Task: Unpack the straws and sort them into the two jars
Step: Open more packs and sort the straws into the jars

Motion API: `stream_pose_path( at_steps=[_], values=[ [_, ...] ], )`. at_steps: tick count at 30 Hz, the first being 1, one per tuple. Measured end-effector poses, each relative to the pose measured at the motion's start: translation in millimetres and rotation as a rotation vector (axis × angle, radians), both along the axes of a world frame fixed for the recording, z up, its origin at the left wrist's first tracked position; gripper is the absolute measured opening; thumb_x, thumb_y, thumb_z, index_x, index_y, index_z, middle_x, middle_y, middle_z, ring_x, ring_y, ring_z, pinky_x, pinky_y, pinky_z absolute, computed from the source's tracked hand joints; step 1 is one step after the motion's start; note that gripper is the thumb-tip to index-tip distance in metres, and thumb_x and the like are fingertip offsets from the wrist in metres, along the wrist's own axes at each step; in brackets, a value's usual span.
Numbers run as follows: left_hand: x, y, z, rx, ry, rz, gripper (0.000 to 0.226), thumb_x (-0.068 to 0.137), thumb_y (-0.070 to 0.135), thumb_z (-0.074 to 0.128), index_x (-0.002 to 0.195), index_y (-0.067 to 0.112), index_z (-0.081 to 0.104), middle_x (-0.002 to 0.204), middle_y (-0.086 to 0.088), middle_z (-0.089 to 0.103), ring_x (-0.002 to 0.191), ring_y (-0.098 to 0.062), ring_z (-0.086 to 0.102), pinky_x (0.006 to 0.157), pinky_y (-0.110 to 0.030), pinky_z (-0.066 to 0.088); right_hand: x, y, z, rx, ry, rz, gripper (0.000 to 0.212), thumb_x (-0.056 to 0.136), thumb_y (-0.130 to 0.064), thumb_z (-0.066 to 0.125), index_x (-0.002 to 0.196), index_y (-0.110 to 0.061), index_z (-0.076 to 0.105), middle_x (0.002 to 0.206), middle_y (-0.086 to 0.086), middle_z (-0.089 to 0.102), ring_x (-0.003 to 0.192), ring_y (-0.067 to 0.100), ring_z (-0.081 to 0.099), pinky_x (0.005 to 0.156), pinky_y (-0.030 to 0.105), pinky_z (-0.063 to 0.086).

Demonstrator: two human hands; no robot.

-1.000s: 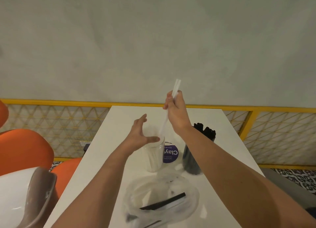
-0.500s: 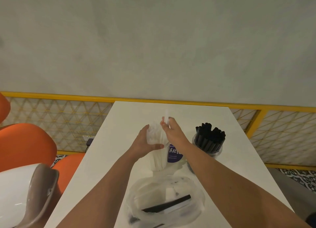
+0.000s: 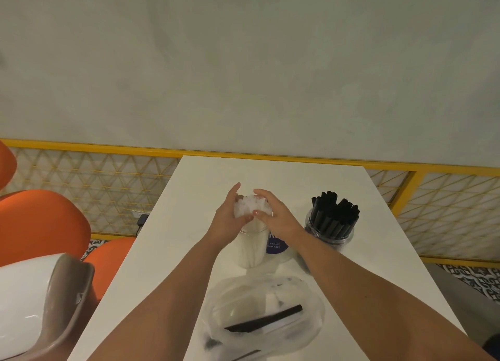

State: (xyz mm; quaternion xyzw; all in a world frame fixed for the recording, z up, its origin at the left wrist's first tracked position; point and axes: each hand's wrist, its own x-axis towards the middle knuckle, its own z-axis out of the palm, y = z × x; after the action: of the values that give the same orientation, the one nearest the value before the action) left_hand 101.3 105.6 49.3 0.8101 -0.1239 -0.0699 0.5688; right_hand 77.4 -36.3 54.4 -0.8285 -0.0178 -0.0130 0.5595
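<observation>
- At the middle of the white worktop I see a clear jar packed with white straws. They stand upright, tops above the rim.
- The left hand and right hand cup the top of that bundle from either side. Fingers curl behind it, thumbs in front, both hands gripping it.
- Just to the right stands a second jar, also clear, full of black straws. No hand touches it.
- Nearest the camera lies a crumpled see-through bag. One black straw lies flat inside, perhaps with a pale one beside it. I cannot tell for sure.
- The straws look like thin, smooth plastic tubes. I judge them very light, springy, and easy to crush under a hard pinch.
- A loose bundle would fan out and slip. I would take single straws near mid-length with a soft pinch.
- The bag is limp, slick film. One hand should hold its mouth open.
- The jars look rigid and round, and probably tip if straws are pushed sideways.
- A purple label sits between the jars, and orange chairs stand at the left.
</observation>
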Motion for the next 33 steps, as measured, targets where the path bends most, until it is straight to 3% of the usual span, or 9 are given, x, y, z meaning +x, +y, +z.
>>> stream_pose_path(
  at_steps=[6,12,17,21,22,24,27,29,33],
  values=[
    [-8,6,11,-0.020,-0.062,0.003,0.078,0.085,0.010,0.065,0.146,0.031,0.021,0.137,0.005,0.040,0.125,-0.010,0.038,0.103,-0.033,0.040,-4,-5,18,-0.120,-0.167,-0.025,0.051,0.089,-0.015,0.060,0.135,-0.023,0.040,0.129,-0.001,0.044,0.120,0.004,0.039,0.098,0.016,0.028],
    [-47,-3,17,-0.030,-0.408,0.223,0.043,0.072,0.000,0.057,0.112,0.013,0.053,0.108,0.001,0.051,0.098,-0.011,0.050,0.079,-0.010,0.035,-25,-6,31,-0.093,-0.390,-0.117,0.022,0.085,-0.003,0.062,0.105,-0.011,0.057,0.086,-0.001,0.054,0.074,-0.002,0.049,0.067,0.005,0.039],
    [-76,-6,-27,0.122,-0.475,0.087,0.015,0.069,0.009,0.056,0.083,0.012,0.059,0.084,0.007,0.050,0.074,0.000,0.048,0.069,-0.006,0.037,-52,-19,7,-0.037,-0.106,0.023,0.020,0.086,-0.002,0.059,0.080,-0.021,0.059,0.070,0.003,0.056,0.065,0.015,0.052,0.066,0.025,0.046],
    [-94,1,-71,0.344,-0.314,-0.124,0.010,0.078,0.005,0.059,0.084,0.011,0.065,0.084,0.004,0.052,0.072,-0.009,0.051,0.069,-0.019,0.040,-77,-31,-38,-0.296,0.226,0.102,0.012,0.084,-0.005,0.062,0.094,-0.007,0.068,0.070,-0.006,0.058,0.065,0.005,0.055,0.068,0.020,0.049],
    [-98,1,-77,0.423,-0.217,-0.211,0.012,0.081,0.012,0.061,0.093,0.012,0.066,0.092,0.001,0.055,0.079,-0.013,0.056,0.074,-0.024,0.043,-84,-33,-48,-0.336,0.296,0.131,0.016,0.082,-0.008,0.066,0.098,-0.007,0.069,0.075,-0.007,0.059,0.071,0.005,0.056,0.074,0.021,0.051],
    [-106,1,-88,0.710,-0.026,-0.331,0.055,0.078,0.044,0.065,0.122,0.011,0.055,0.123,-0.004,0.049,0.112,-0.021,0.052,0.095,-0.027,0.040,-97,-35,-67,-0.405,0.394,0.261,0.047,0.071,-0.025,0.076,0.114,-0.011,0.063,0.100,-0.005,0.055,0.096,0.010,0.055,0.088,0.021,0.047],
    [-117,5,-102,0.960,0.133,-0.366,0.112,0.069,0.065,0.066,0.149,0.011,0.010,0.154,-0.010,0.013,0.144,-0.028,0.013,0.116,-0.040,0.019,-111,-37,-95,-0.663,0.432,0.428,0.094,0.069,-0.032,0.079,0.146,-0.023,0.025,0.149,0.001,0.024,0.139,0.017,0.022,0.113,0.029,0.024],
    [-121,6,-108,0.996,0.128,-0.387,0.118,0.071,0.062,0.066,0.150,0.014,-0.007,0.158,-0.008,-0.003,0.147,-0.027,-0.002,0.118,-0.044,0.012,-115,-37,-107,-0.763,0.387,0.404,0.106,0.071,-0.033,0.079,0.149,-0.029,0.008,0.157,-0.002,0.005,0.146,0.018,0.003,0.117,0.034,0.013],
    [-124,3,-111,1.065,-0.018,-0.431,0.115,0.066,0.060,0.071,0.150,0.017,0.004,0.151,-0.003,0.015,0.140,-0.025,0.017,0.112,-0.041,0.024,-117,-37,-112,-0.759,0.376,0.370,0.120,0.063,-0.033,0.084,0.149,-0.029,0.000,0.158,-0.002,-0.001,0.146,0.018,-0.002,0.118,0.035,0.011]
  ],
)
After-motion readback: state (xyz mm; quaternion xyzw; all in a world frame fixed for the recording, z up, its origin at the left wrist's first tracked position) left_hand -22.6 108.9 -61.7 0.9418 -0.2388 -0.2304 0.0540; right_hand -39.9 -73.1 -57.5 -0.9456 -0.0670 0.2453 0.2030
